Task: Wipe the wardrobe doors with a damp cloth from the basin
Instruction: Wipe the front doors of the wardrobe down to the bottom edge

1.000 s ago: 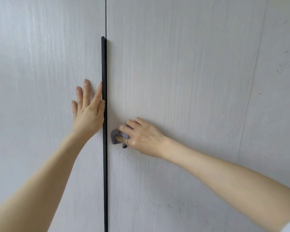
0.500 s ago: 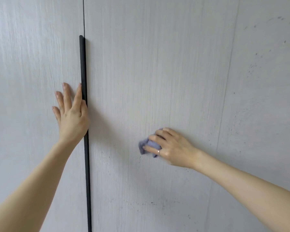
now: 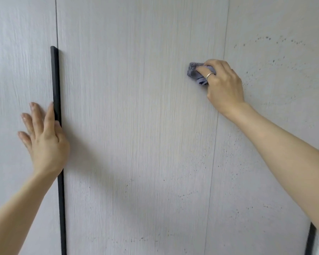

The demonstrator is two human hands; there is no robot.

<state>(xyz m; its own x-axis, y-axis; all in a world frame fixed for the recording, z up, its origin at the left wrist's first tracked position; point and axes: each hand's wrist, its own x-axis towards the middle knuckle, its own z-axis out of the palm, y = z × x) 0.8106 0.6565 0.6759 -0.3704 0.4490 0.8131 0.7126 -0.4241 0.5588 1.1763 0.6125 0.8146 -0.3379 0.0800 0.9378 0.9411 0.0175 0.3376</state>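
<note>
Cloth [image 3: 195,71]: small, grey-blue, bunched, pressed against the right wardrobe door [image 3: 136,126] near its right edge. Right hand [image 3: 223,83] grips it, fingers curled over the wad, ring visible. Left hand [image 3: 44,137] lies flat on the left door [image 3: 17,61], fingers straight, beside the black vertical handle strip [image 3: 56,80]. Dark specks mark the panel [image 3: 274,89] further right.

Home interior, likely a bedroom or closet wall. Full-height wardrobe doors [image 3: 136,126] in pale grey wood grain fill the view. A slim black handle strip [image 3: 56,107] runs vertically beside the left hand [image 3: 44,140]. Narrow panel seams above and below the right hand [image 3: 223,85]. Dark specks dot the panel right of that hand.
</note>
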